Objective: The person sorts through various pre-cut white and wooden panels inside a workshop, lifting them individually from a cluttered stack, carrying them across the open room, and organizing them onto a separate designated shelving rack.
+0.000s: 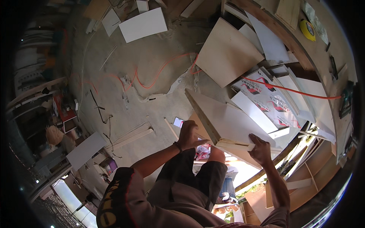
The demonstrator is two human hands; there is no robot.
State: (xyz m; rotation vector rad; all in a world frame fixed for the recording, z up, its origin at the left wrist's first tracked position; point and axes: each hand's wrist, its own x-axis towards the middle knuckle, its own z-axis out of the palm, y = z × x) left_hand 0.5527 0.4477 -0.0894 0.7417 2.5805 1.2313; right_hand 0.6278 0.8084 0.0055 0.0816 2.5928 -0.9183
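A white-faced wooden panel (235, 119) with thick, bare wood edges is held tilted in front of me. My right hand (260, 150) grips its near right corner, thumb on the white face and fingers wrapped round the edge. Beside the panel's left edge is my left hand (188, 136), its thumb and fingers spread in a curve. It appears apart from the panel, with nothing in it. A dark band circles my left wrist. Below the panel, a brown board (201, 127) is partly hidden by it and my left hand.
An orange hose (144, 85) snakes across the concrete floor. Leaning boards (230, 53) and a printed sheet (262, 95) stand at the right, beside a workbench holding a yellow tape measure (307, 30). White boards (143, 25) lie far off; wooden strips (131, 138) lie left.
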